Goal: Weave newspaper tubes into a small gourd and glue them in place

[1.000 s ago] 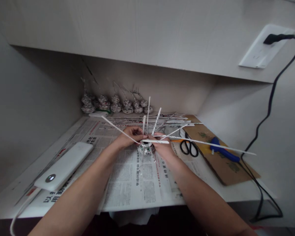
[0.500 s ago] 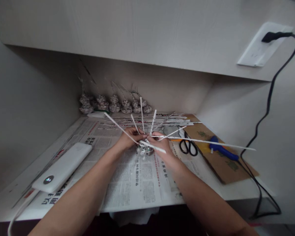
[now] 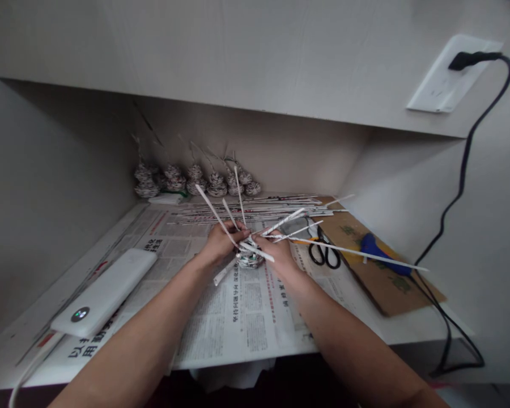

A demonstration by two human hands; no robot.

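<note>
A small round piece woven from rolled newspaper (image 3: 250, 259) is between my hands above the newspaper-covered shelf, with several white paper sticks fanning out from its top. My left hand (image 3: 224, 239) grips its upper left side, thumb and fingers pinched near the stick bases. On the other side my right hand (image 3: 276, 245) pinches the top rim, where a long paper stick (image 3: 357, 249) runs out to the right. One stick (image 3: 226, 272) points down toward me at the lower left. My fingertips partly hide the weave.
Several woven gourd shapes (image 3: 195, 181) line the back wall. Loose paper sticks (image 3: 255, 209) lie before them. Black-handled scissors (image 3: 325, 254) and a blue glue gun (image 3: 380, 255) on cardboard (image 3: 386, 303) are at right, with a black cord. A white power bank (image 3: 106, 292) lies left.
The near-upright stick by my right hand now leans to the right. The left stick stands steeper, and a stick shows at lower left. Both hands still hold the woven piece.
</note>
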